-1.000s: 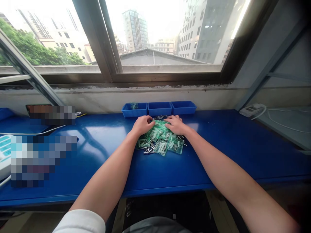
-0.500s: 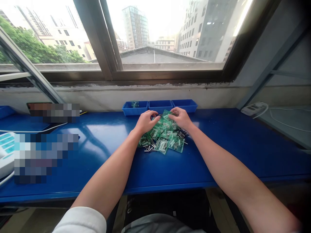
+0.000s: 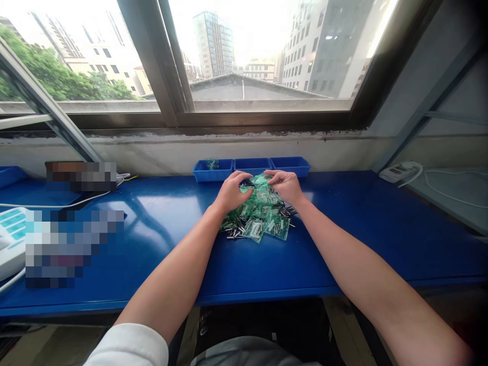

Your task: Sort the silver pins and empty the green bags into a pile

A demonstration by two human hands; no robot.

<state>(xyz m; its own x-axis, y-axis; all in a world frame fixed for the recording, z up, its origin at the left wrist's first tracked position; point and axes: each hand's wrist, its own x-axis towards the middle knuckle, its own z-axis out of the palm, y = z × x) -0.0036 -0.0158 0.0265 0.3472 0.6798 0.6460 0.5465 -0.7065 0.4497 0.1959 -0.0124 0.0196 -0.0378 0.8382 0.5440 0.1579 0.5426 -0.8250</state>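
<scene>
A heap of small clear-green plastic bags [image 3: 254,230] and loose metal pins [image 3: 237,232] lies on the blue table [image 3: 267,272]. White pieces show inside several bags. At the heap's left side is my left hand [image 3: 233,193], its thumb and fingers apart and nothing visibly held between them. My right hand [image 3: 286,187] pinches the edge of a green plastic bag [image 3: 261,179] at the back of the heap. What that bag contains is too small to make out.
Three joined blue bins [image 3: 251,169] stand behind the heap against the wall; the left one holds a green bag [image 3: 212,164]. A white device with teal keys [image 3: 13,223] sits at far left. Shelf posts rise on both sides, and a white power strip [image 3: 398,171] lies at right.
The bag in my right hand has tipped from upright to lower and flatter over the heap. My left hand has shifted slightly right, its fingers spreading wider from the thumb.
</scene>
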